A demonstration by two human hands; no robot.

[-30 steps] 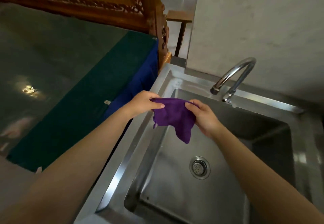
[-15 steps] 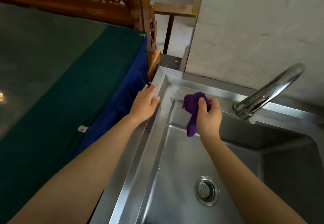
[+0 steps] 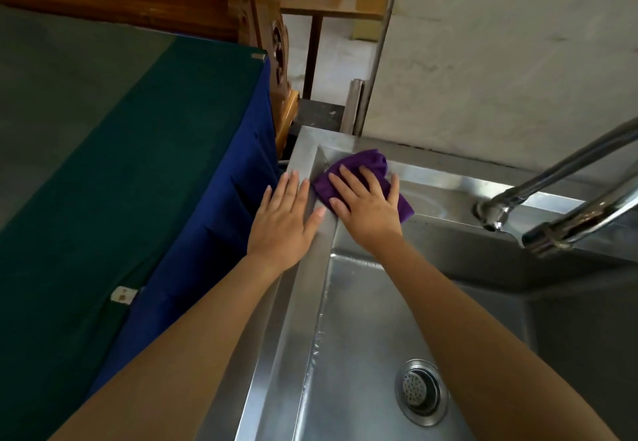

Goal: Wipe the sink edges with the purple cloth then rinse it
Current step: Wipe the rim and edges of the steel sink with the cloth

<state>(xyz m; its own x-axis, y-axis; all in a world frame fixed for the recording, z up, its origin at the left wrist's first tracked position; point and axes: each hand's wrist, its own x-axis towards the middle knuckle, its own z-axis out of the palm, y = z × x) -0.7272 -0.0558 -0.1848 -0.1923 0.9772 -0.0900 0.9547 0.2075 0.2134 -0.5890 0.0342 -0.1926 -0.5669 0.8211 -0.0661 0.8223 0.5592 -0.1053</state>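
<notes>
Head view: right hand [image 3: 367,207] pressed flat, fingers spread, on the cloth [image 3: 359,169] at the sink [image 3: 303,233] rim's far-left corner.
Left hand [image 3: 284,221]: open, flat on the left rim (bracing, holding nothing).
Technique: even pressure, following the rim toward the tap [image 3: 552,195].

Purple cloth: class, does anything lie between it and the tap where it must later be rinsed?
Nothing visible does. The purple cloth lies flat under the right hand at the far left corner of the steel sink rim. The rim between it and the curved chrome tap is bare.
</notes>
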